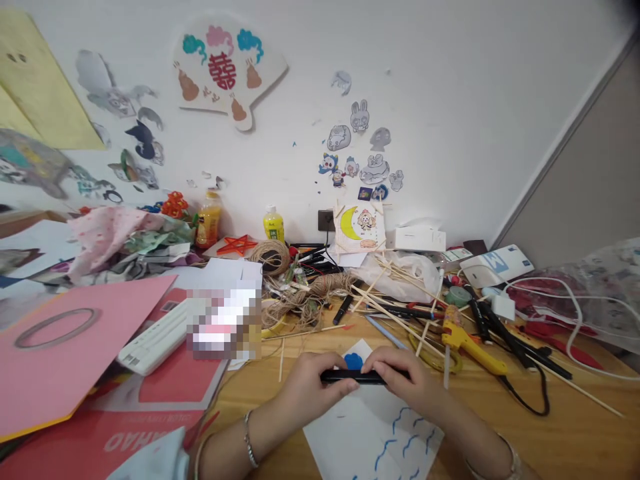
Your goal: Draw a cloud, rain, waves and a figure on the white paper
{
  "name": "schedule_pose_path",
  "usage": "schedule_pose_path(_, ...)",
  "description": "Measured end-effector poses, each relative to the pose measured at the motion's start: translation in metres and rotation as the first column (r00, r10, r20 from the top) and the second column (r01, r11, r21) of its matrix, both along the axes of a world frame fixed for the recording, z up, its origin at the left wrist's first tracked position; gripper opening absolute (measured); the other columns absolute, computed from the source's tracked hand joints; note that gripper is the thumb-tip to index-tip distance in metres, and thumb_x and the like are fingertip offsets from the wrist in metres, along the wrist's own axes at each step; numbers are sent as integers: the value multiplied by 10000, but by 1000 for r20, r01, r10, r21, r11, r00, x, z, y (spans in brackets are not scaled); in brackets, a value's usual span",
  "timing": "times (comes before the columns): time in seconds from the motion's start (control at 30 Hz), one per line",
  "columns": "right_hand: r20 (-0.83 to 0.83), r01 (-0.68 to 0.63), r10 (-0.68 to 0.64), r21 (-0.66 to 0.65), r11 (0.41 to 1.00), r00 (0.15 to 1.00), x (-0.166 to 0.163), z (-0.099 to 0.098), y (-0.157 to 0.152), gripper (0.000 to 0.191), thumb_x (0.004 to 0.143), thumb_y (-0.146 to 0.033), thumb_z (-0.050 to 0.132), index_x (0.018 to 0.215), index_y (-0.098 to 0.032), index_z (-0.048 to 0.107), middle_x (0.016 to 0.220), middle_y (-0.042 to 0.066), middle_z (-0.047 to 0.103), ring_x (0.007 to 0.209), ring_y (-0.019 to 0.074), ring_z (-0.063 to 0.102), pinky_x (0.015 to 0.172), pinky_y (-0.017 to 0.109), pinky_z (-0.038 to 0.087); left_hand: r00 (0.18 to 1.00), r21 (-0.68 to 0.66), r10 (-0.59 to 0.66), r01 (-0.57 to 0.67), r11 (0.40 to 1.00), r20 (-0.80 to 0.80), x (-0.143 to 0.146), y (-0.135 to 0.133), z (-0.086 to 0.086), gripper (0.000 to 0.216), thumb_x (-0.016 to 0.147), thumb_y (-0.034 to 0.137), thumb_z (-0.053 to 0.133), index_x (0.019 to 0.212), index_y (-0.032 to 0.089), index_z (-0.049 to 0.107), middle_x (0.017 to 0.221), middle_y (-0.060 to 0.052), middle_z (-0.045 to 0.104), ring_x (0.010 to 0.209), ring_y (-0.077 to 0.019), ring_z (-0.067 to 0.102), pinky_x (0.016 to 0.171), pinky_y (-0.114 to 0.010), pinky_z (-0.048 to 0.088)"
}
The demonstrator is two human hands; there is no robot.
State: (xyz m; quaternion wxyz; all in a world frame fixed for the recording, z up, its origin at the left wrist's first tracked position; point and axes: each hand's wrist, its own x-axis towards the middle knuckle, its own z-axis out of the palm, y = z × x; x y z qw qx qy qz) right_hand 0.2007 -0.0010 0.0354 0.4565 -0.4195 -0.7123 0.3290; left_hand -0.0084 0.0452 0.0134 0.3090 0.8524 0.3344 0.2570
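A black marker pen (pixel 367 378) lies level across the lower middle of the head view, held at both ends. My left hand (pixel 320 380) is closed round its left part, thumb along the near side. On the right part, my right hand (pixel 397 373) is closed with its fingertips on the barrel. Under both hands rests a white sheet of paper (pixel 350 427), turned at an angle. Blue wavy lines run over its right side, and a solid blue patch (pixel 353 361) shows near its far corner. The pen's tip cannot be seen.
A yellow glue gun (pixel 470 350) lies right of my hands with its black cord. Thin wooden sticks (pixel 400 320), twine (pixel 273 259) and black markers (pixel 343 309) crowd the table's back. At left are pink card (pixel 115 327) and a white power strip (pixel 155 340). Bottles (pixel 273 225) stand by the wall.
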Motion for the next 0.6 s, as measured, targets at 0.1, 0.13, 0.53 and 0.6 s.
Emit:
schedule_pose_path(0.1, -62, 39, -41, -30, 999, 997, -8, -7, 0, 384, 911, -480, 504, 761, -205, 726, 653, 26, 644, 520, 142, 533, 487, 240, 436, 997, 11, 68, -68, 998, 39, 1, 0, -2, 249, 791, 417, 672, 835, 176, 719, 690, -27, 692, 616, -176, 601, 593, -244, 428)
schedule_pose_path(0.13, -99, 49, -53, -47, 998, 994, -11, -10, 0, 406, 901, -511, 509, 744, -203, 723, 630, 21, 624, 479, 129, 496, 447, 230, 407, 997, 12, 72, -72, 997, 38, 1, 0, -3, 250, 789, 419, 673, 832, 177, 720, 684, -27, 688, 616, -178, 598, 599, -250, 426)
schedule_pose_path(0.53, -271, -246, 154, -345, 906, 950, -1, -26, 3, 579, 768, -640, 628, 1104, -176, 712, 476, -61, 431, 381, 66, 327, 377, 178, 253, 967, -434, -183, 244, 867, 177, -15, 11, 17, 579, 745, 667, 624, 1018, 157, 619, 655, 33, 474, 561, -122, 425, 519, -210, 330)
schedule_pose_path(0.6, -223, -239, 162, -380, 893, 961, -3, -26, -1, 558, 791, -631, 606, 1124, -197, 718, 514, -33, 502, 393, 74, 368, 393, 184, 307, 987, -343, -103, 141, 929, 127, -14, 8, 15, 522, 763, 645, 608, 952, 159, 648, 657, 25, 460, 600, -131, 401, 542, -217, 310)
